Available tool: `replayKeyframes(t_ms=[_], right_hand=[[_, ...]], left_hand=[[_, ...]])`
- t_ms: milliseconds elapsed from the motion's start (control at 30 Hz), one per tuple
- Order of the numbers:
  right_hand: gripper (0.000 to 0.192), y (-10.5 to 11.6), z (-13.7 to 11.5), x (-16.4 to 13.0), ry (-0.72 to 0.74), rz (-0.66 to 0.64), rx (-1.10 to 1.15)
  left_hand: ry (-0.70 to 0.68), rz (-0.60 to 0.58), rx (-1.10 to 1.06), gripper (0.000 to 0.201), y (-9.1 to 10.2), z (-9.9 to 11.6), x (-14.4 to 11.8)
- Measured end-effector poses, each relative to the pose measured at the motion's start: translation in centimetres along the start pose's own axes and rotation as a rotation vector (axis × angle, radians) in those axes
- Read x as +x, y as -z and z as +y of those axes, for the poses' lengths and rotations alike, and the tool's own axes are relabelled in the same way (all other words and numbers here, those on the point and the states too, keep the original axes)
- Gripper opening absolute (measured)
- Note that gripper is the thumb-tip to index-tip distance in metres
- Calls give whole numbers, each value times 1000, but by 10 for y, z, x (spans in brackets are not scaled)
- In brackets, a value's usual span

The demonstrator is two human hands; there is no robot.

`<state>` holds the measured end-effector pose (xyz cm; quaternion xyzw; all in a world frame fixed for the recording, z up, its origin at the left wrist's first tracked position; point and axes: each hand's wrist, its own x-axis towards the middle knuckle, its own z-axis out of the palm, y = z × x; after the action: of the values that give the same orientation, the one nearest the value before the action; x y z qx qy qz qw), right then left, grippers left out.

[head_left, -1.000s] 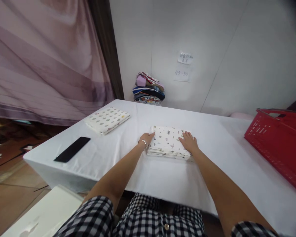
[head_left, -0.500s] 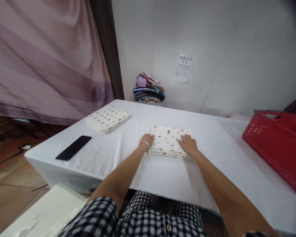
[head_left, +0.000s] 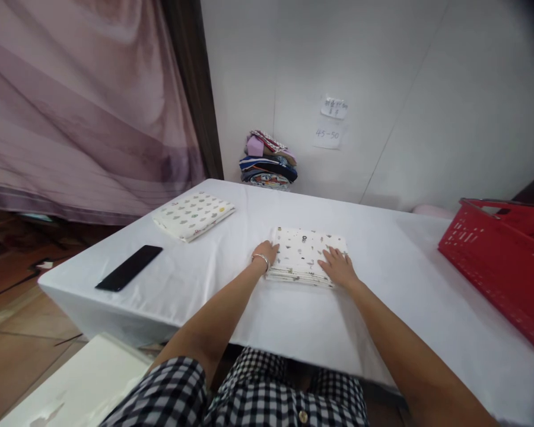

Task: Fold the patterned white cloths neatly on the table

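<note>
A folded white cloth with small printed figures lies flat on the white-covered table in front of me, its layers showing along the near edge. My left hand, wearing a bracelet, rests against the cloth's left edge with its fingers stretched forward. On the right part of the cloth my right hand lies flat, palm down, fingers spread. A second folded cloth, white with rows of small grey motifs, sits apart to the left, near the table's far left corner.
A black flat phone-like object lies at the table's left. At the right stands a red plastic basket. Folded fabrics are stacked behind the far edge by the wall. A pale surface is at lower left.
My right hand has slid slightly down and toward me on the cloth. My left hand stays at the left edge; the folded cloth is nearly unmoved.
</note>
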<state>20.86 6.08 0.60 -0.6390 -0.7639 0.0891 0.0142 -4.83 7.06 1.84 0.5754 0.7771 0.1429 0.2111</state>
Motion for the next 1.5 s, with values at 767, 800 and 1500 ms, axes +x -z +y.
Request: replayKeyframes(t_ms=[767,800,1500], right_hand=[[60,-5,43,-53,-270,267,490],[62,-6,46,-52,-318,254,546],[29,44,46,-2,60,420,498]], left_hand=[[-657,293,-268,33,-5,-49,-34],[-746,293,-245,31,-7,-52,-40],[-1093,142,-385,31,-49,12,-113]])
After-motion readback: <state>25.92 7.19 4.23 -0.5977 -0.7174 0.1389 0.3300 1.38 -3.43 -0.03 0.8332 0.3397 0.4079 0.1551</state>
